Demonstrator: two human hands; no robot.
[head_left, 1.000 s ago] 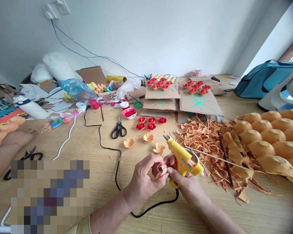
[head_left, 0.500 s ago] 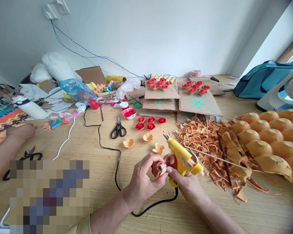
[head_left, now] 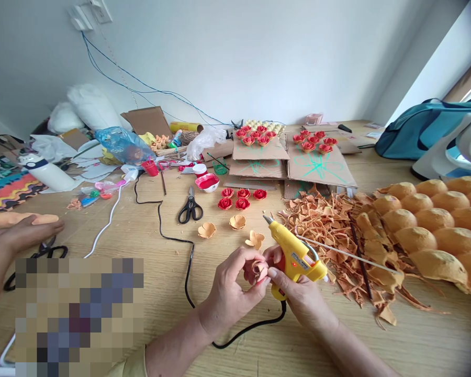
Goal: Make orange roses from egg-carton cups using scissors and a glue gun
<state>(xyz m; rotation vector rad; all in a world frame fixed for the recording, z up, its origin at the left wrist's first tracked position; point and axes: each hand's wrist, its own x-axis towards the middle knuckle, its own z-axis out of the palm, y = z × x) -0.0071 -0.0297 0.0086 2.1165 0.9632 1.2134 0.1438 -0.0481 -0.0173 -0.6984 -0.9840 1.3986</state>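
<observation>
My left hand (head_left: 235, 280) pinches a small rolled paper flower (head_left: 259, 268), pinkish and curled at its middle. My right hand (head_left: 298, 293) is wrapped round a yellow hot glue gun (head_left: 294, 254), its red light lit and its nozzle pointing up and left. The right thumb and fingertips also touch the flower's edge, so both hands meet there. Just beyond them lie three unpainted orange petal cups, the closest a flat petal piece (head_left: 255, 240). Several red flowers (head_left: 242, 203) sit farther back on the table.
Black scissors (head_left: 190, 207) and a bowl of red paint (head_left: 207, 182) stand beyond my left hand. Carton scraps (head_left: 322, 225) and an orange egg tray (head_left: 435, 220) are at right. The gun's black cord (head_left: 255, 335) loops below. A co-worker's hand (head_left: 27, 235) holds an orange strip at left.
The co-worker's hand at left has shifted slightly nearer and now has an orange strip in it. My own hands, the flower and the glue gun are nearly still.
</observation>
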